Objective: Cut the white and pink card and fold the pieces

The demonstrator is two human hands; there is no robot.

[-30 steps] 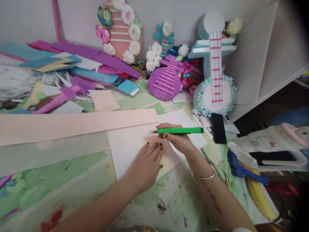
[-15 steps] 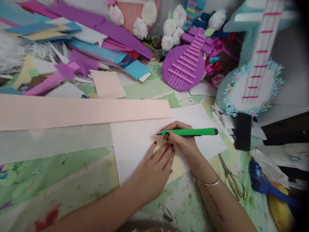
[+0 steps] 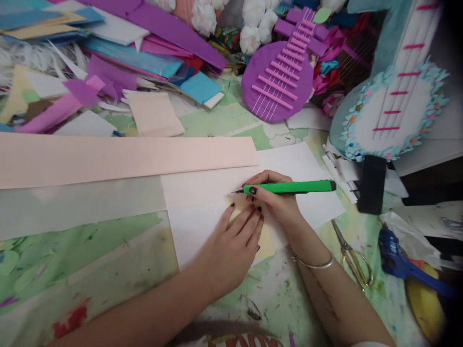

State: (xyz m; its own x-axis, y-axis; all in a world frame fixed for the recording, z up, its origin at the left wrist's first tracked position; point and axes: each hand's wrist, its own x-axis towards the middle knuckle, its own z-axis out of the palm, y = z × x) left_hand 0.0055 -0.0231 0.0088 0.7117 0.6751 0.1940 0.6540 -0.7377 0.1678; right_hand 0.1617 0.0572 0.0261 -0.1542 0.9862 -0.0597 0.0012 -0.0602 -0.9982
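While the paint-stained green surface is carrying a long pink strip and, just below it, a white sheet, the left hand is lying flat on that sheet with its fingers slightly apart, holding nothing. Touching its fingertips, the right hand is gripping a green pen, fingers clamped around the front of the barrel. The pen is lying almost level over the sheet, its dark tip pointing left just beyond the left fingertips; whether it is touching the paper I cannot tell. To the right, scissors and a blue glue gun are resting. At the bottom edge, red lettering is showing only partly, unreadable.
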